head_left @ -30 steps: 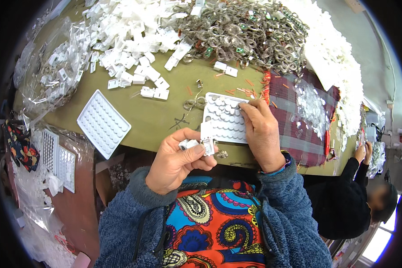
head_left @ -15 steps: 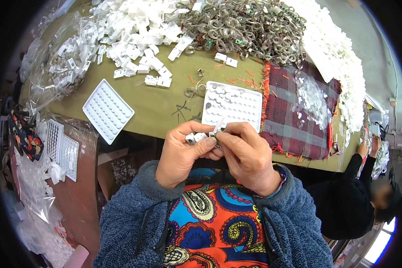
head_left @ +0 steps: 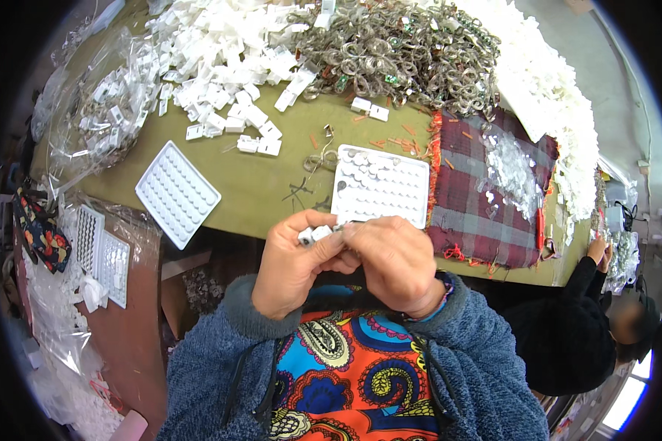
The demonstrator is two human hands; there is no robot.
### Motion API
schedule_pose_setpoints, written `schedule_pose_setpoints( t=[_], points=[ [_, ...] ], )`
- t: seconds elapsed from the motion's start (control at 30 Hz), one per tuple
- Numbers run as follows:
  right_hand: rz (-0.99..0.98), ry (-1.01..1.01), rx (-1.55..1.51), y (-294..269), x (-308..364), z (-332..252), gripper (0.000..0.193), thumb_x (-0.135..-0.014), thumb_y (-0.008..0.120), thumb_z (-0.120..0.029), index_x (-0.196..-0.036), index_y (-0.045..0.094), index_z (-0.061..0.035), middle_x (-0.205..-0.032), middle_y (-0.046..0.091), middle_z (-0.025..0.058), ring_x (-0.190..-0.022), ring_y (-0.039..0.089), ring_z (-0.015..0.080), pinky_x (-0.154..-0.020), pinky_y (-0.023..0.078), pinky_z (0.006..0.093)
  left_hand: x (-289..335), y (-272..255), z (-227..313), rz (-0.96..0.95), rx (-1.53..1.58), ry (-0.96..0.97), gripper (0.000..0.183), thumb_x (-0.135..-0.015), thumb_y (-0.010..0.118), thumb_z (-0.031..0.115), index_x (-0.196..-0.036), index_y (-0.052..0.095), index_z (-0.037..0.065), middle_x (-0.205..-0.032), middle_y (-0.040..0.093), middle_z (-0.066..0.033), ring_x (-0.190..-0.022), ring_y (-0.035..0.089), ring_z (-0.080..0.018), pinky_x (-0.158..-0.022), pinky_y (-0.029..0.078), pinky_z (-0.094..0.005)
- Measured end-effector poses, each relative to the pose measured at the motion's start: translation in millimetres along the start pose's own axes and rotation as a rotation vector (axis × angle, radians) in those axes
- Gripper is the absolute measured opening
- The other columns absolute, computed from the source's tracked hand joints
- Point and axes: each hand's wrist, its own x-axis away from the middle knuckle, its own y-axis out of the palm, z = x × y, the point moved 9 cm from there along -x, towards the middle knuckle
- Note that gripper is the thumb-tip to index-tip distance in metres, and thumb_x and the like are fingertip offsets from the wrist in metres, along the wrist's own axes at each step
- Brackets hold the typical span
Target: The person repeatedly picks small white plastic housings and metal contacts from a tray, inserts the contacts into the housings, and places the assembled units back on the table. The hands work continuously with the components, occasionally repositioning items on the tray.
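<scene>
Slips look the likeliest trouble: the small white casings (head_left: 313,235) in the left hand (head_left: 293,257), near the front edge of the worktop (head_left: 246,187), could skew or drop if the right hand (head_left: 397,261) presses off-centre against a loose grip. Left fingers are curled narrowly around the casings; right fingers are bunched against the left thumb, tips hidden, so I cannot tell what they pinch, and a white tray (head_left: 425,192) lies just beyond.
</scene>
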Motion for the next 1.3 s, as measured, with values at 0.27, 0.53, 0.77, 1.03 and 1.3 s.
schedule_pose_setpoints(
  t=[0.27,0.53,0.77,1.03,1.3],
  points=[
    [0.098,0.511,0.074,-24,4,90,0.028,-0.084,0.068,0.01,-0.112,0.066,0.004,-0.095,0.069,0.0133,-0.085,0.07,0.0186,-0.078,0.055,0.0292,-8,-5,15,0.064,-0.087,0.013,0.009,-0.091,0.067,0.001,-0.096,0.062,-0.004,-0.088,0.071,-0.0203,-0.065,0.07,-0.0201,-0.06,0.061,-0.0312],
    [0.025,0.412,0.288,-14,4,112,0.026,-0.083,0.067,0.01,-0.108,0.066,0.0014,-0.095,0.068,0.0147,-0.083,0.067,0.0263,-0.075,0.053,0.0335,-9,-4,17,0.055,-0.129,0.012,0.009,-0.09,0.067,0.001,-0.093,0.062,-0.005,-0.087,0.071,-0.0203,-0.063,0.07,-0.0201,-0.058,0.06,-0.0323],
    [-0.002,0.393,0.337,-12,3,111,0.023,-0.082,0.067,0.009,-0.103,0.066,0.0009,-0.096,0.066,0.0163,-0.085,0.067,0.032,-0.076,0.054,0.0353,-9,-1,16,0.044,-0.137,0.011,0.006,-0.091,0.065,0.001,-0.092,0.063,-0.005,-0.086,0.07,-0.0195,-0.063,0.069,-0.0195,-0.058,0.059,-0.0314],
    [0.097,0.442,0.276,-19,6,114,0.026,-0.083,0.062,0.009,-0.108,0.066,0.002,-0.102,0.063,0.0168,-0.093,0.065,0.0341,-0.08,0.054,0.0389,0,-2,20,0.037,-0.058,0.076,0.005,-0.092,0.062,0.001,-0.093,0.061,-0.004,-0.087,0.07,-0.0179,-0.062,0.068,-0.0194,-0.058,0.059,-0.0313],
    [-0.022,0.324,0.398,-9,10,109,0.02,-0.078,0.062,0.008,-0.097,0.067,0.0028,-0.102,0.062,0.0168,-0.094,0.063,0.0343,-0.08,0.053,0.0411,7,-8,17,0.062,-0.026,0.075,0.01,-0.095,0.062,0.008,-0.098,0.062,-0.002,-0.09,0.07,-0.0161,-0.066,0.069,-0.0179,-0.061,0.061,-0.0312]
  ],
)
